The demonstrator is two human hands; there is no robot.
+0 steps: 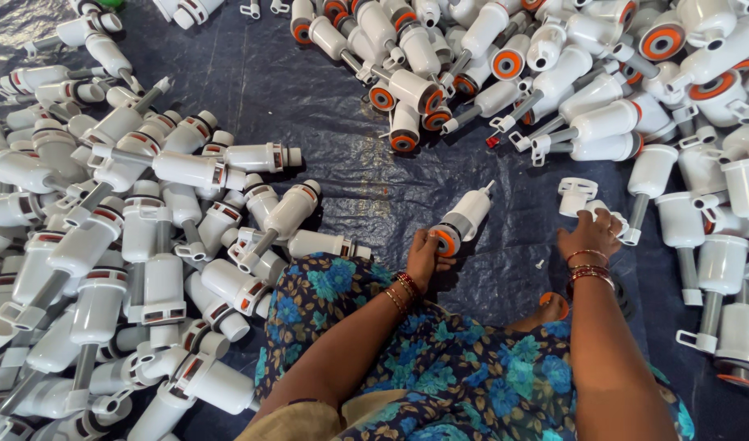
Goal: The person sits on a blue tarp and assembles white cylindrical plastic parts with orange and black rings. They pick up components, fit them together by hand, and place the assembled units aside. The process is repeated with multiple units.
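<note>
We see the left hand [427,255] pinching the orange-ringed end of a white pump part [464,219] lying on the dark tarp [325,106]; the right hand [591,233] grips a small white clip piece [576,196] between heaps.

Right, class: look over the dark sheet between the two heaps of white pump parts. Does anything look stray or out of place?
Yes. A tiny red piece lies alone on the tarp below the upper heap, and a small white bit sits loose near the right hand. Both lie apart from the piles. The left hand holds a white pump body.
</note>
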